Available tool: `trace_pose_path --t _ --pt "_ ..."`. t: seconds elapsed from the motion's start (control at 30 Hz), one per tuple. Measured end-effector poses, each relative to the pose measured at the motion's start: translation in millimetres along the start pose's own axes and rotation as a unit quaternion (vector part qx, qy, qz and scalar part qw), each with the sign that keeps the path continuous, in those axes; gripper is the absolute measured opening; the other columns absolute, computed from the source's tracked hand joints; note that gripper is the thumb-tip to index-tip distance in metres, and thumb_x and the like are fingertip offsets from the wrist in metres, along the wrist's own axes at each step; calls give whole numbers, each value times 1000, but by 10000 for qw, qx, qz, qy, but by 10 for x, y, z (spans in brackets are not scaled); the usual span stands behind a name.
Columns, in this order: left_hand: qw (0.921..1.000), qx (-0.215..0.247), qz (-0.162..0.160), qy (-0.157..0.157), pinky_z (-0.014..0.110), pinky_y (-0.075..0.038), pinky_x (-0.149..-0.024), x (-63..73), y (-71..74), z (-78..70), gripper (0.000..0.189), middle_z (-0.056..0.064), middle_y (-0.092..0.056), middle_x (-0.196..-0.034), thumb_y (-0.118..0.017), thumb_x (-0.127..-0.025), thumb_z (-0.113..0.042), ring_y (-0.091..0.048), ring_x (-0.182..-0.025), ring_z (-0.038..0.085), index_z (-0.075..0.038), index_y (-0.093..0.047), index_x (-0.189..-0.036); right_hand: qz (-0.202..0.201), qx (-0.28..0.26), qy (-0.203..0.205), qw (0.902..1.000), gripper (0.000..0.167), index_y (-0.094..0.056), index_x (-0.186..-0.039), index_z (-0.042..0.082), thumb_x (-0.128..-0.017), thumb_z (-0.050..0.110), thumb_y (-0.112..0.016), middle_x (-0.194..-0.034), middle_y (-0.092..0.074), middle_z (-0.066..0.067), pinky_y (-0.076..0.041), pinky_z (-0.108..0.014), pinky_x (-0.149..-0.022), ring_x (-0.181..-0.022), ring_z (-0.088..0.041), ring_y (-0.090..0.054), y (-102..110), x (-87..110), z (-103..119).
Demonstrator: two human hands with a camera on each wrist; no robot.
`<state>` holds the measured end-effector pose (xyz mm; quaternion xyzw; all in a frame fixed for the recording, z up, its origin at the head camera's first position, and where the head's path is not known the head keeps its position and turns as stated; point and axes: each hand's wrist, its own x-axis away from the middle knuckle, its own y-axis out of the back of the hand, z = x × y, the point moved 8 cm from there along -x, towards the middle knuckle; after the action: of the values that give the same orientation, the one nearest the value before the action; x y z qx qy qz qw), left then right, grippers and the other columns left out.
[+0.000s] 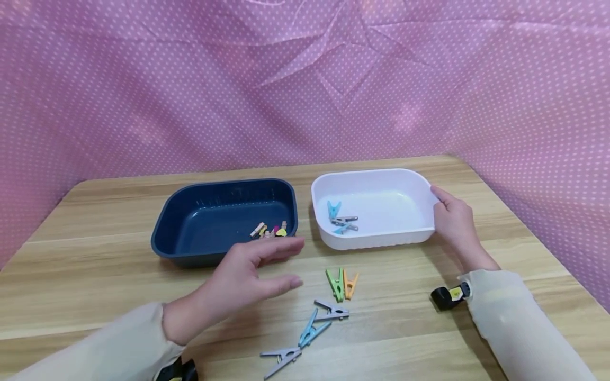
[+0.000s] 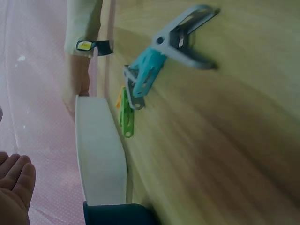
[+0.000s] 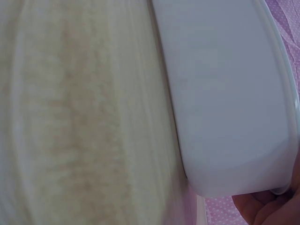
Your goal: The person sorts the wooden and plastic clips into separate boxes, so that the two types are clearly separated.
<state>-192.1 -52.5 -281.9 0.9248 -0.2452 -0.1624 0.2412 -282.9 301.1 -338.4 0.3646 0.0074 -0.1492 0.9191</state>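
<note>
My right hand (image 1: pixel 455 225) grips the right end of a white plastic basin (image 1: pixel 381 241), and its curled fingers (image 3: pixel 262 206) show at the rim in the right wrist view. Several light blue and grey clothespins (image 1: pixel 345 218) lie in that basin. My left hand (image 1: pixel 238 278) is held above the table with its fingers straight and thumb apart, holding nothing. Just behind it stands a dark blue basin (image 1: pixel 200 260) with several small wooden clips (image 1: pixel 281 233) in its right front corner, partly hidden by the rim.
On the table (image 1: pixel 410 338) in front of the white basin lie a green clothespin (image 1: pixel 336 286), an orange one (image 1: pixel 350 286), a light blue one (image 1: pixel 312 330) and two grey ones (image 1: pixel 283 357). A pink dotted cloth (image 1: pixel 305 79) hangs behind the table.
</note>
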Motion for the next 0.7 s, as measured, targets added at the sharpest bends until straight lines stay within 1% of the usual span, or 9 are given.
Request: trace_pose_path --t 0.13,0.2,0.27,0.33,0.43,0.57,0.7 --pt "9982 -147 568 -104 33 -46 -96 90 -81 21 54 1 -59 -126 -74 -78 -28 -56 -114 16 -13 -57 -127 -3 57 29 10000 49 -33 -141 1 -94 11 -22 -143 -33 -23 -32 -53 -104 -130 -43 -32 0 0 5" --pt "9956 -200 907 -82 34 -46 -96 143 -131 49 57 1 -58 -127 -73 -78 -32 -56 -115 17 -14 -55 -129 -8 58 37 10000 49 -34 -141 1 -94 11 -22 -143 -34 -24 -32 -53 -104 -130 -43 -32 0 1 7" --pt "9924 -194 1217 49 33 -45 -97 202 -184 97 60 -1 -57 -128 -74 -77 -34 -54 -116 16 -15 -55 -130 -14 52 47 10000 49 -34 -141 1 -94 11 -23 -142 -34 -24 -31 -53 -105 -130 -43 -32 -1 3 15" --pt "9891 -190 1442 234 33 -44 -98 261 -230 153 62 -2 -56 -130 -74 -75 -37 -53 -116 15 -17 -54 -131 -23 39 63 10000 49 -35 -140 0 -94 10 -23 -141 -35 -24 -31 -53 -105 -129 -44 -33 1 5 25" --pt "9853 -122 1599 593 33 -44 -99 328 -280 250 63 -3 -55 -131 -74 -75 -38 -52 -118 12 -17 -53 -132 -21 21 100 9999 49 -36 -140 0 -93 10 -24 -141 -35 -24 -31 -53 -105 -129 -44 -33 8 7 44" --pt "9809 -2 1675 993 41 -43 -99 405 -337 371 63 -3 -54 -133 -73 -77 -38 -50 -121 15 -17 -52 -132 -35 63 138 9999 49 -36 -140 0 -93 10 -24 -141 -35 -25 -31 -54 -105 -129 -45 -33 27 16 58" --pt "9724 78 1803 1477 47 -39 -101 507 -422 513 64 -6 -53 -133 -73 -76 -40 -47 -124 17 -20 -51 -133 -41 81 137 9999 49 -36 -139 -1 -93 9 -24 -141 -35 -26 -31 -54 -104 -128 -45 -34 28 23 58"
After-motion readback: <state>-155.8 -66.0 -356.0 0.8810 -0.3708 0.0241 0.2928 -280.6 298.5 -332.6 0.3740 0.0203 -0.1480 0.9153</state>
